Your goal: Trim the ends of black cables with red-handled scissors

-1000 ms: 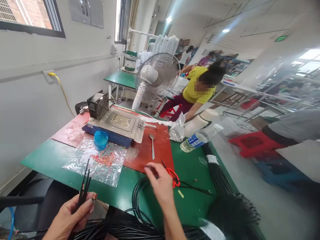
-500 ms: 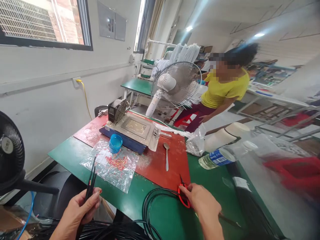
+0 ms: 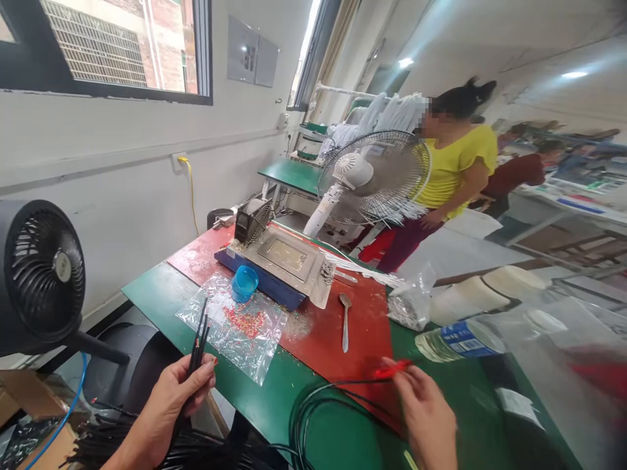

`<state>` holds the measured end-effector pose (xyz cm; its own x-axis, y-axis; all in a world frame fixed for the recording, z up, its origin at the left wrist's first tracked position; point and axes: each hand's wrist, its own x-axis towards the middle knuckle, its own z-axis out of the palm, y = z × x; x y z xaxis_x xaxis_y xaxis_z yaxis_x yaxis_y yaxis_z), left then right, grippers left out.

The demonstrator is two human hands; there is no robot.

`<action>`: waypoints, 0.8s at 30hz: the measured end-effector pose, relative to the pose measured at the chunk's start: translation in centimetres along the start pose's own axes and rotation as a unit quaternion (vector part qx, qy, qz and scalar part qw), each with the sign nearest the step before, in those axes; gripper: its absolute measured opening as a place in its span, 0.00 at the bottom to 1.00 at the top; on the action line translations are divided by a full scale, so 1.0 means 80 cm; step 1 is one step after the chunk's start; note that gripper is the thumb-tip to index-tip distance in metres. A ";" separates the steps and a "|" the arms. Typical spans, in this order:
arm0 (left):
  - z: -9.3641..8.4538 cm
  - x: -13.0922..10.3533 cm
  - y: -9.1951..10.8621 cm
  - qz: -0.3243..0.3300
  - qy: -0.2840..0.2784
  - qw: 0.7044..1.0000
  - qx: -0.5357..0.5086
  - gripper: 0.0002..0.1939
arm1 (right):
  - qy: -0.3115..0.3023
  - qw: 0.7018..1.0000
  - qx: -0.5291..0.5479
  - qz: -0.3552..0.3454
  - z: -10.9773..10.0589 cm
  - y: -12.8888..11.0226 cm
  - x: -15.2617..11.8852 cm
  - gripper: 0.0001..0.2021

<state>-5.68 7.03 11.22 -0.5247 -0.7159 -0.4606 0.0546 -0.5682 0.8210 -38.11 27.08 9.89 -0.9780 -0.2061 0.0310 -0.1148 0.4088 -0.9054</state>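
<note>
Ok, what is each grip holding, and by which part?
The left grip holds black cables just below their upward-pointing ends. The right grip holds the red-handled scissors by the handles; blur hides the exact placement.

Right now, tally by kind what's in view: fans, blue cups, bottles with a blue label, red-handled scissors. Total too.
Fans: 3 (black fan, white fan, small square fan)
Blue cup: 1
Blue-labelled bottle: 1
Red-handled scissors: 1, blurred, in the right hand
Total: 6
</note>
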 end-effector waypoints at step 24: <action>0.015 0.003 0.014 0.013 -0.028 0.999 -0.045 0.17 | -0.534 0.797 -0.180 -0.216 0.144 -0.115 -0.176 0.04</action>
<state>-6.77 6.72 12.47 -0.5687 -0.7083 -0.4181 0.1433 -0.5858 0.7977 -21.27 15.98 12.86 -0.1503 -0.9577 -0.2453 -0.6317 0.2839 -0.7214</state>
